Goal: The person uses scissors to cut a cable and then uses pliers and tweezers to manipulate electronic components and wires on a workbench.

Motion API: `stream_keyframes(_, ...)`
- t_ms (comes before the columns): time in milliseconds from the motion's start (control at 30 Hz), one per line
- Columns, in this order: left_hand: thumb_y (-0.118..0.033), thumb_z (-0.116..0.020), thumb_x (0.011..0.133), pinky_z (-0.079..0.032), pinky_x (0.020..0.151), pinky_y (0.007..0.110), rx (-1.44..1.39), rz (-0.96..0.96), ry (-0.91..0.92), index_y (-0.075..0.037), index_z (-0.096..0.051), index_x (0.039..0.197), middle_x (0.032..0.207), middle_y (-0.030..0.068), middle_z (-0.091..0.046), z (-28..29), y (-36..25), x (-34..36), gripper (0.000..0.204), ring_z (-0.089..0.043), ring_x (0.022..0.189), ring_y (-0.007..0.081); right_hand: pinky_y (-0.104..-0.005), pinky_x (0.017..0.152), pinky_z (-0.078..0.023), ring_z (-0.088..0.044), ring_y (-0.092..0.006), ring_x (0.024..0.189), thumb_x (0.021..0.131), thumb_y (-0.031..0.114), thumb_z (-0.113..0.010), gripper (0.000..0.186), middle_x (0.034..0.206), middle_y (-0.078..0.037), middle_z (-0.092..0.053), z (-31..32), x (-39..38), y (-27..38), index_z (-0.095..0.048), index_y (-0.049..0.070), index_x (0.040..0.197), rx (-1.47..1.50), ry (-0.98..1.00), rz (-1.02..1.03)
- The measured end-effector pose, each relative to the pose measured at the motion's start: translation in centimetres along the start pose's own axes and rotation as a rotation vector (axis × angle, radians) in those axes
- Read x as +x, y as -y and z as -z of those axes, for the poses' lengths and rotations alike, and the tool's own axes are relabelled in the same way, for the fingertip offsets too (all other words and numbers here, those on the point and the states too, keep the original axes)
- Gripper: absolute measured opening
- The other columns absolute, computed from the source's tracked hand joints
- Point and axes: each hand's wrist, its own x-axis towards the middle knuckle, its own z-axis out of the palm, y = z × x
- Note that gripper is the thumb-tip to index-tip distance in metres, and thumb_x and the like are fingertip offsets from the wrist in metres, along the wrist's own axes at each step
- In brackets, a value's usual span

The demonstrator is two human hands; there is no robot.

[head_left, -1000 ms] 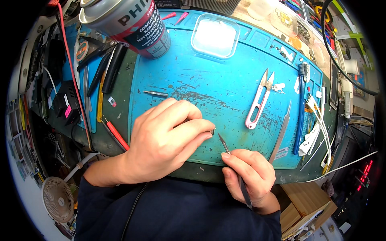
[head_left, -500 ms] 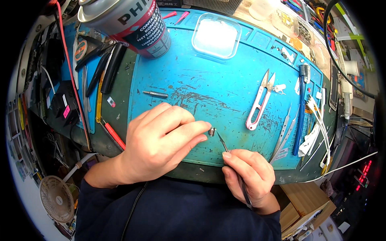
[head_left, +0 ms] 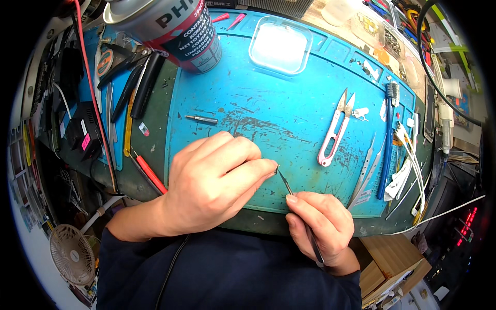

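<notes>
My left hand (head_left: 214, 181) is closed in a pinch at the centre of the blue work mat (head_left: 248, 98). Its fingertips hold a small metal connector-like part that they now almost wholly cover. In my right hand (head_left: 323, 222) is a slim pair of dark tweezers (head_left: 288, 187), gripped between thumb and fingers. Their pointed tip reaches up to the left fingertips, touching or very close to the small part; which, I cannot tell. Beyond the left hand lies a short metal bit (head_left: 201, 119).
Pink-handled thread snips (head_left: 333, 137) lie right of centre, beside silver tweezers (head_left: 366, 173) and a blue brush (head_left: 386, 150). A spray can (head_left: 175, 39) and a clear box (head_left: 280, 46) stand at the back. Red and black probes (head_left: 150, 173) lie left.
My left hand has shifted slightly right, and its fingertips now cover the small metal part that showed before. The tweezers and right hand have hardly moved.
</notes>
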Motion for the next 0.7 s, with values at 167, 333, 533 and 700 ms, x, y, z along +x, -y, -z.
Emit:
stream_keyframes(167, 0.000, -0.086, 0.065, -0.043, 0.052, 0.032, -0.001, 0.002, 0.002, -0.006, -0.074, 0.090, 0.077, 0.0032, -0.062, 0.02, 0.00, -0.01, 0.029, -0.057, 0.062, 0.0198, -0.0298, 0.059, -0.056, -0.069, -0.0228, 0.071, 0.073, -0.005, -0.078, 0.036, 0.094, -0.014, -0.071, 0.00, -0.04, 0.02, -0.073, -0.004, 0.108, 0.003, 0.003, -0.004)
stream_keyframes(333, 0.000, -0.086, 0.064, -0.043, 0.053, 0.032, 0.001, 0.002, 0.004, -0.006, -0.073, 0.089, 0.077, 0.0031, -0.062, 0.00, 0.03, -0.04, 0.029, -0.057, 0.063, 0.0200, -0.0297, 0.059, -0.056, -0.069, -0.0226, 0.071, 0.073, -0.006, -0.078, 0.036, 0.094, -0.014, -0.071, 0.01, -0.08, 0.12, -0.073, -0.004, 0.108, -0.019, -0.003, -0.011)
stream_keyframes(533, 0.000, -0.086, 0.064, -0.043, 0.052, 0.032, 0.043, -0.021, -0.005, -0.005, -0.071, 0.086, 0.076, 0.0038, -0.061, -0.24, -0.10, -0.09, 0.027, -0.057, 0.062, 0.0200, -0.0295, 0.058, -0.056, -0.068, -0.0223, 0.071, 0.073, -0.007, -0.078, 0.035, 0.094, -0.015, -0.071, -0.12, -0.24, -0.05, -0.072, -0.005, 0.108, -0.036, -0.007, 0.037)
stream_keyframes(700, 0.001, -0.086, 0.063, -0.043, 0.051, 0.031, 0.040, -0.028, -0.001, -0.004, -0.071, 0.086, 0.075, 0.0038, -0.061, -0.19, -0.04, -0.11, 0.027, -0.057, 0.062, 0.0199, -0.0294, 0.059, -0.056, -0.069, -0.0224, 0.071, 0.073, -0.007, -0.078, 0.035, 0.093, -0.015, -0.072, -0.31, -0.27, 0.08, -0.072, -0.005, 0.108, -0.073, -0.028, 0.042)
